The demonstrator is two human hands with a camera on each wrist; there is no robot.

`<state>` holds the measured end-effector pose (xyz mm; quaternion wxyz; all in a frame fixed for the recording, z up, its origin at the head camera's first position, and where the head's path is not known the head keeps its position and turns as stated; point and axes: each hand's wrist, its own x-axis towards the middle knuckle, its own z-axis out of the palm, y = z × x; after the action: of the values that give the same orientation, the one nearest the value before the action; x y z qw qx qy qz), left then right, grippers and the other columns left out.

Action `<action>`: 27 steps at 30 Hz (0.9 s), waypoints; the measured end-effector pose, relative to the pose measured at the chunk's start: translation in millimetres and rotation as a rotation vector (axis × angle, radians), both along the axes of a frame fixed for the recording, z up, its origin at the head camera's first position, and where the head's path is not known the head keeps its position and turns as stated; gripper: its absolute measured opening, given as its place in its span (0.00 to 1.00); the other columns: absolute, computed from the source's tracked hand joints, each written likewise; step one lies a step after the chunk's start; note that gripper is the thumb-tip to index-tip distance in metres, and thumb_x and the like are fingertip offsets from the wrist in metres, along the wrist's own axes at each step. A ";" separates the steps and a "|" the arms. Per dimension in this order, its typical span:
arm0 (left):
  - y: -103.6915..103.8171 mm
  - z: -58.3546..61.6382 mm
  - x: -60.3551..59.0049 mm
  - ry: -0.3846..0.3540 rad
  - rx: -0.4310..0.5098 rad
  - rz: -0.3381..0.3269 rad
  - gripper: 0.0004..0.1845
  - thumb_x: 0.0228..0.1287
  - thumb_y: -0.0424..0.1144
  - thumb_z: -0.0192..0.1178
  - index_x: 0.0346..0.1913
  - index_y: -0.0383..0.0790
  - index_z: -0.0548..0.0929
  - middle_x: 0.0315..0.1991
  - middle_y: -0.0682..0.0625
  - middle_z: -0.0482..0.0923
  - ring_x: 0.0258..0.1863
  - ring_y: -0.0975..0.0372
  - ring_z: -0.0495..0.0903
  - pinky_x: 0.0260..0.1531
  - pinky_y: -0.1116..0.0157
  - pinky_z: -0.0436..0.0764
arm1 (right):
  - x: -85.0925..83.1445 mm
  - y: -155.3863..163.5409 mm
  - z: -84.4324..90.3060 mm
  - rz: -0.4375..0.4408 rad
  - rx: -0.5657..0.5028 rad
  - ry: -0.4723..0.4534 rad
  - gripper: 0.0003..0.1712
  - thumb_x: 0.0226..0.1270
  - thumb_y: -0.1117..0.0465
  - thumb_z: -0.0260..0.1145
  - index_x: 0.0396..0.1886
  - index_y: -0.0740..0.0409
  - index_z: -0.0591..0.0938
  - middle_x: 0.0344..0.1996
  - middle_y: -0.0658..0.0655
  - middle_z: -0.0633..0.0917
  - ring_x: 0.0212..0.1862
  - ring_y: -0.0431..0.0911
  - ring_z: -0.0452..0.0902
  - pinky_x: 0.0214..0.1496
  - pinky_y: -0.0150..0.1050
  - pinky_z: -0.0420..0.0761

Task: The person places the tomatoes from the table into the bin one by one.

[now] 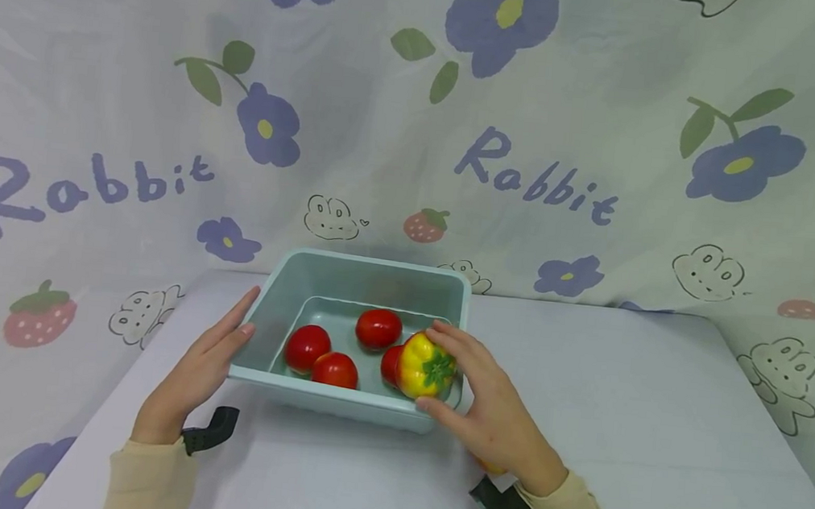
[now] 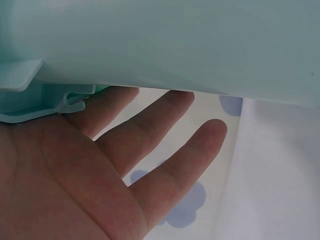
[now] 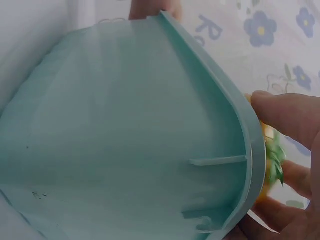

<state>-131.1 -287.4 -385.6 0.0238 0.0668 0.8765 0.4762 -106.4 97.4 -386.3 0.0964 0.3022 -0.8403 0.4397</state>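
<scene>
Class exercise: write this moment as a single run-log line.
left hand: open, flat against bin side | right hand: holds yellow pepper at bin's right rim | inside bin: red tomatoes

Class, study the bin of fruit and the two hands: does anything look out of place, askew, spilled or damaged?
Nothing looks spilled or damaged. The one odd item is the yellow-and-red pepper, held by the right hand at the right rim of the mint bin, which otherwise holds only red tomatoes. The left hand lies flat against the bin's left side.
</scene>
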 end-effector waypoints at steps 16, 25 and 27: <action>0.1 0.8 0.8 -0.017 -0.008 0.005 0.31 0.83 0.50 0.37 0.82 0.58 0.43 0.81 0.42 0.41 0.76 0.34 0.44 0.59 0.23 0.52 | -6.4 19.2 5.6 -0.041 -0.027 0.036 0.38 0.61 0.59 0.76 0.70 0.50 0.73 0.71 0.52 0.71 0.72 0.50 0.67 0.64 0.59 0.74; 0.9 1.2 0.8 -0.026 -0.006 0.011 0.31 0.83 0.50 0.37 0.82 0.60 0.43 0.82 0.43 0.40 0.77 0.35 0.44 0.60 0.23 0.51 | -6.7 38.4 7.4 -0.110 -0.046 0.045 0.37 0.61 0.61 0.76 0.70 0.50 0.74 0.70 0.49 0.72 0.69 0.47 0.70 0.63 0.55 0.77; 1.5 0.9 0.6 -0.023 -0.010 0.011 0.31 0.83 0.50 0.37 0.82 0.60 0.43 0.82 0.43 0.40 0.77 0.35 0.44 0.60 0.23 0.52 | -6.0 42.1 7.0 -0.119 -0.048 0.046 0.37 0.61 0.61 0.76 0.71 0.49 0.73 0.70 0.50 0.73 0.68 0.47 0.71 0.65 0.48 0.76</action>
<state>-130.5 -285.9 -384.6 0.0314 0.0562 0.8788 0.4728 -112.4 139.5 -379.3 0.1488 0.2593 -0.8435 0.4463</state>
